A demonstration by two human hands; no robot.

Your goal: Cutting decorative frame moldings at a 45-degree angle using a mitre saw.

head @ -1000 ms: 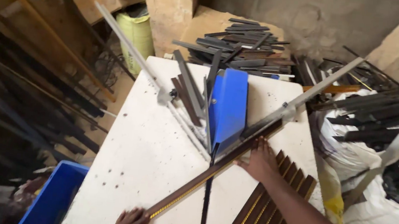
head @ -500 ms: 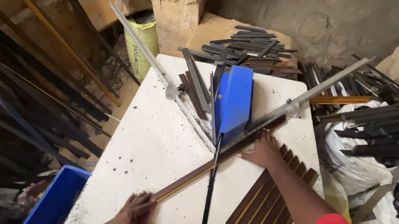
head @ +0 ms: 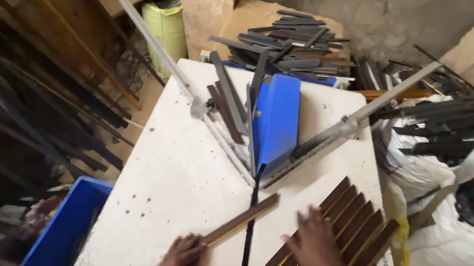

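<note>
**Brown moulding strip with gold edge, on white table**

Brown-and-gold strip (head: 234, 223): lies diagonally, long axis from lower left to upper right, far end near the blue cutter (head: 276, 122). Left hand (head: 181, 260) grips its near end, fingers curled over. Right hand (head: 319, 244), just beside, rests spread on stacked matching strips (head: 351, 221).

Brown, gold-beaded moulding strip (head: 233, 223), matching brown-and-gold strips (head: 344, 232), blue machine housing (head: 276, 119), speckled white table (head: 186, 169), blue bin (head: 63, 226).

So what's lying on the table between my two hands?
In the head view, a thin dark bar lies lengthwise on the white table between the left hand and the right hand.
</note>
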